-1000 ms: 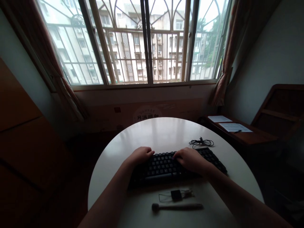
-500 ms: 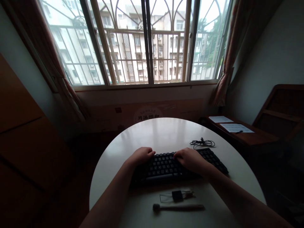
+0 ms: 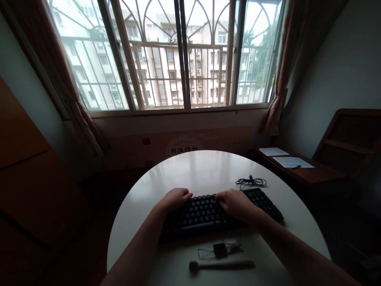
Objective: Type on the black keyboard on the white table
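A black keyboard [image 3: 205,210] lies on the round white table [image 3: 205,171] in front of me. My left hand [image 3: 174,198] rests on the keyboard's left end with its fingers curled down over the keys. On the middle of the keyboard lies my right hand [image 3: 236,203], fingers bent onto the keys. Neither hand holds anything that I can see. Just in front of the keyboard lie a small wire tool with a black handle [image 3: 220,250] and a long thin brush [image 3: 222,264].
A coiled black cable [image 3: 251,182] lies behind the keyboard's right end. A low wooden side table [image 3: 309,172] with white papers [image 3: 291,162] stands at the right. Behind the table are a barred window [image 3: 181,55], curtains and a cardboard panel [image 3: 184,145].
Both hands stay on the keyboard with hardly any shift. The view has tilted slightly, so everything sits a little lower in the frame.
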`<state>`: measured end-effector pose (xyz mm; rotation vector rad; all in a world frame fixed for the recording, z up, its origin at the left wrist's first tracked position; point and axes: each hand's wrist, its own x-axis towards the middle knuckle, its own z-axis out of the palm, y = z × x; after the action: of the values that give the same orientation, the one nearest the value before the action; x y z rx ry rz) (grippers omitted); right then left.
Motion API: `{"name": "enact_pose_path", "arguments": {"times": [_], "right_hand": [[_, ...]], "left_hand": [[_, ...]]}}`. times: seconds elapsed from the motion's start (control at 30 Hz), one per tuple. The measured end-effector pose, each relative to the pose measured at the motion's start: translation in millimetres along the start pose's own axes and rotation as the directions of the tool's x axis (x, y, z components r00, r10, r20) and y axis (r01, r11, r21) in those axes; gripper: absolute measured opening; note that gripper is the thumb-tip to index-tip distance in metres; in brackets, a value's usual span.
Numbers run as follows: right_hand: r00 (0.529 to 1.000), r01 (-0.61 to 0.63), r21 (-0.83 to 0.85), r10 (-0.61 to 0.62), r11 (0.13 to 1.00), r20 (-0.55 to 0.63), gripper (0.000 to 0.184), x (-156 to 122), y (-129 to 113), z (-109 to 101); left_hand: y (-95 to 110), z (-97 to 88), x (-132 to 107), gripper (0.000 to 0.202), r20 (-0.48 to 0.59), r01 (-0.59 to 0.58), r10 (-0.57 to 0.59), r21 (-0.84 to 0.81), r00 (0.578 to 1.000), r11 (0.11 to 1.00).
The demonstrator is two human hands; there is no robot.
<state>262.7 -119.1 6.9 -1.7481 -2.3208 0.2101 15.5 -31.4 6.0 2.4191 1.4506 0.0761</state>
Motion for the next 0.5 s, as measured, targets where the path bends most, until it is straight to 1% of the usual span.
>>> {"name": "enact_pose_path", "arguments": {"times": [0.13, 0.27, 0.5], "right_hand": [[1.000, -0.017, 0.018, 0.017, 1.000, -0.014, 0.029, 2.3, -0.5, 0.2], [0.999, -0.040, 0.015, 0.040, 0.999, -0.003, 0.031, 3.4, -3.4, -1.4], [1.000, -0.007, -0.004, 0.007, 1.000, -0.005, 0.029, 1.0, -3.7, -1.1]], "left_hand": [[0.9, -1.1, 0.2, 0.046, -0.001, 0.013, -0.013, 0.006, 1.000, 1.000], [2.8, -3.3, -0.6, 0.046, 0.009, 0.020, -0.020, -0.015, 1.000, 1.000], [1.4, -2.8, -0.7, 0.046, 0.002, 0.004, -0.004, -0.003, 1.000, 1.000]]}}
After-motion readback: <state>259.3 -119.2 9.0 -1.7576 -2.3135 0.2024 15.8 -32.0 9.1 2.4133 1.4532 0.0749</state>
